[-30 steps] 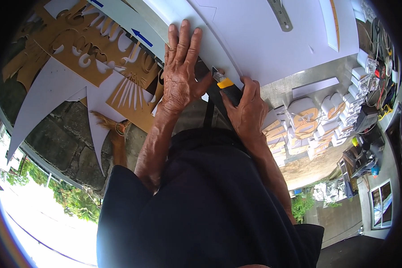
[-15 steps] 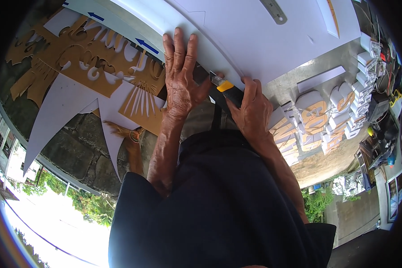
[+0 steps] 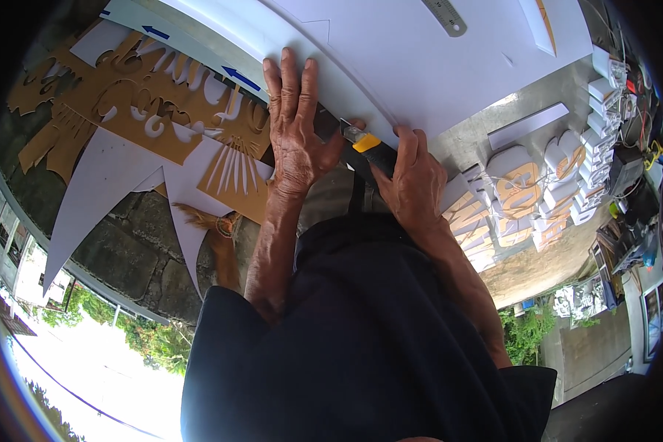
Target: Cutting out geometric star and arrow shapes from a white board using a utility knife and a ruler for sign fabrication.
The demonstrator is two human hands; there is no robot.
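My left hand (image 3: 296,136) lies flat with its fingers stretched along a long white strip (image 3: 324,85), pressing near the strip's edge. A utility knife (image 3: 366,142) with a yellow and black body sits in my right hand (image 3: 414,180), its blade end pointing toward my left thumb. The right fingertips also touch the near end of the white strip. Beyond both hands lies a large white sheet (image 3: 464,81) with thin drawn lines on it. Part of the knife's handle is hidden by my right fingers.
A steel ruler (image 3: 446,16) rests on the sheet. At the left are brown boards (image 3: 136,107) with cut-out shapes and pointed white offcuts (image 3: 99,184). Several foam letters (image 3: 516,188) stand on the right. A bare foot (image 3: 225,234) shows below, by the offcuts.
The view has shifted slightly. Both hands stay in nearly the same place on the strip, and the knife remains in my right hand.
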